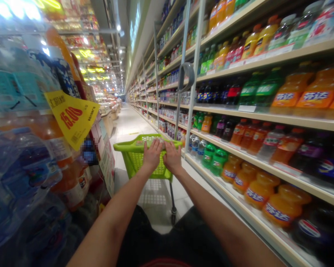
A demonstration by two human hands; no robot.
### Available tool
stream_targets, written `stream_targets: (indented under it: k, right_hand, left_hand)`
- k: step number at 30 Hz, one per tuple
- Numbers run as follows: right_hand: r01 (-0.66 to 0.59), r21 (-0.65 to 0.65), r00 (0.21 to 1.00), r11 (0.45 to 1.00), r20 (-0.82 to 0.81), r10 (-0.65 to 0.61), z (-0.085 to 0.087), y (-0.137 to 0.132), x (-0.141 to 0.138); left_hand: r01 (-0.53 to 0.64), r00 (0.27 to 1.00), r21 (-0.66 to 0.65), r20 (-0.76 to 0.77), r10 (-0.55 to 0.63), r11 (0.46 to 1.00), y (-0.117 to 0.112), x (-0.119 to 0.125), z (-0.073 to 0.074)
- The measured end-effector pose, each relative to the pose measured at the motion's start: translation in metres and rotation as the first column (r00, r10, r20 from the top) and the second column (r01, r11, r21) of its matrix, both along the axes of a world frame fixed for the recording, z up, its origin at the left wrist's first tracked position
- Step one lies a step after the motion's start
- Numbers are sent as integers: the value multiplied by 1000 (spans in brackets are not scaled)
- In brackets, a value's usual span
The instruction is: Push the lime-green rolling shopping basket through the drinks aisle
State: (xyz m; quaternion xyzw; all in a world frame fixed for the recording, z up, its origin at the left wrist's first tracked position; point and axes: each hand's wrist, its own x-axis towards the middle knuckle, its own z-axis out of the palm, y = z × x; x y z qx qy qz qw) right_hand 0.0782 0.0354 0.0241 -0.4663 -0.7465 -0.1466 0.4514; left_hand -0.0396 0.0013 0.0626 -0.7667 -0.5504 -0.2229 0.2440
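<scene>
A lime-green plastic shopping cart [133,163] stands in front of me in the aisle. My left hand [152,154] lies over the middle of its near rim and handle, thumb apart from the fingers. Close beside it, my right hand [172,155] is curled over the same handle a little to the right. Something small and pale shows at the fingertips between the hands, too blurred to name. Both forearms reach straight forward. Most of the basket's inside is hidden by the hands and handle.
Long shelves of bottled drinks [267,148] run along the right, with a grey ring-like fitting [186,77] on a post. At left, close by, are stacked bottle packs [19,163] and a yellow price sign [72,118]. The pale tiled floor [128,116] stretches ahead.
</scene>
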Motion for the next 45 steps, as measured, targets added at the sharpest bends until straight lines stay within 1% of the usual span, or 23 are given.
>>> stream_targets:
  k: [2,4,7,10,14,16,18,20,22,24,26,27,29,32,34,36,38,40,42,43,45]
  right_hand:
    - [0,-7,1000,1000,-8,0,-1,-1,-3]
    - [2,-8,1000,1000,0,-2,-3,-1,-3]
    - [14,-2,1000,1000,21,-14,-5,-1,1]
    - [10,25,1000,1000,25,-11,-6,-1,5]
    - [-10,51,1000,999,17,9,-8,-3,4]
    - [2,51,1000,999,1,-2,-9,-5,1]
    - [18,51,1000,999,-12,-17,-10,-8,-3]
    - [25,57,1000,998,-16,-24,-11,-10,-6]
    - [25,63,1000,998,-10,-24,-12,-12,-5]
    - [25,67,1000,997,4,-25,-13,-13,-2]
    - [23,69,999,997,22,-25,-12,-13,2]
    - [22,69,999,997,30,-24,-12,-13,5]
    - [18,70,999,997,38,-21,-12,-12,9]
    - [23,69,999,997,28,-25,-11,-13,13]
    - [38,55,999,998,9,-39,-9,-15,13]
    - [67,32,998,997,-16,-67,-6,-18,10]
    - [84,20,996,996,-23,-84,-2,-20,5]
    - [64,22,998,998,8,-64,3,-21,-1]
    - [31,16,999,999,44,-32,5,-22,-7]
    - [19,8,998,1000,55,-19,6,-22,-8]
    - [4,-7,998,1000,58,-3,7,-21,-8]
  left_hand:
    - [-3,1000,0,19,3,1000,0,9,0]
    - [-30,998,1,60,29,1000,0,13,1]
    - [-29,996,-14,80,30,999,2,9,3]
    - [-53,993,9,103,52,999,0,-14,2]
    - [-180,969,57,179,167,982,-12,-59,-3]
    - [-213,962,76,193,195,974,-16,-71,-5]
    - [-207,965,86,180,189,975,-16,-68,-8]
    - [-152,981,89,138,139,984,-13,-52,-11]
    - [-66,995,87,82,59,994,-8,-31,-13]
    - [-16,998,86,54,11,996,-6,-17,-14]
    - [-13,999,86,52,8,996,-7,-17,-14]
    - [-27,998,86,58,22,996,-8,-23,-14]
    - [-78,994,90,87,70,993,-13,-43,-14]
    - [-181,969,133,196,153,974,-21,-79,-14]
    - [-211,953,166,253,165,963,-23,-92,-15]
    - [-197,952,190,271,142,962,-21,-90,-17]
    - [-149,964,202,249,96,968,-18,-75,-19]
    - [-71,981,201,190,32,977,-14,-56,-21]
    - [-7,991,185,134,-18,983,-12,-44,-22]
    - [8,992,177,120,-29,984,-11,-42,-21]
    - [-2,992,165,123,-19,986,-12,-48,-20]
